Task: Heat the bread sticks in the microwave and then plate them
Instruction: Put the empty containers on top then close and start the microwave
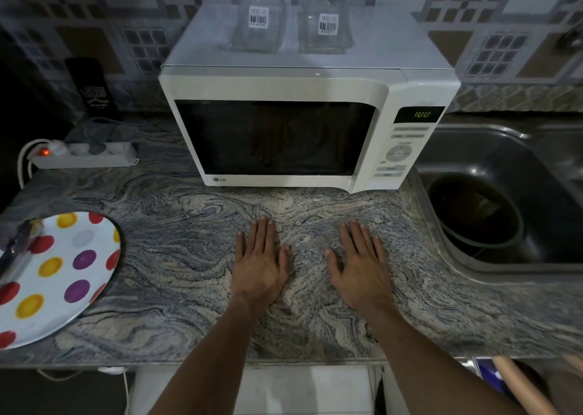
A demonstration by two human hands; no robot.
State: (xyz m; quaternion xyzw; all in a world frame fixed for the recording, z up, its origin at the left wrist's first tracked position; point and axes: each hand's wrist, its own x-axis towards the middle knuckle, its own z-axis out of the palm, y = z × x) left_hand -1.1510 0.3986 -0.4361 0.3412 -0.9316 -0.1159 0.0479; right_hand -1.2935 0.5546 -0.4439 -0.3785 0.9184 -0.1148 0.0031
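Both hands, left hand (259, 261) and right hand (359, 263), lie flat and released on the surface (176, 256); bread sticks not discernible, likely behind the microwave (303, 130) door ahead; wait, then open gently.

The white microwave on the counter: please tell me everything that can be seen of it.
The white LG microwave stands upright at the back of the grey marbled stone counter, between a power strip and the sink. Its dark-windowed door is closed. The control panel sits on its right side, with a green lit display above pale buttons and a round dial. Two clear glass containers with barcode labels stand on its top. Neither hand touches it.
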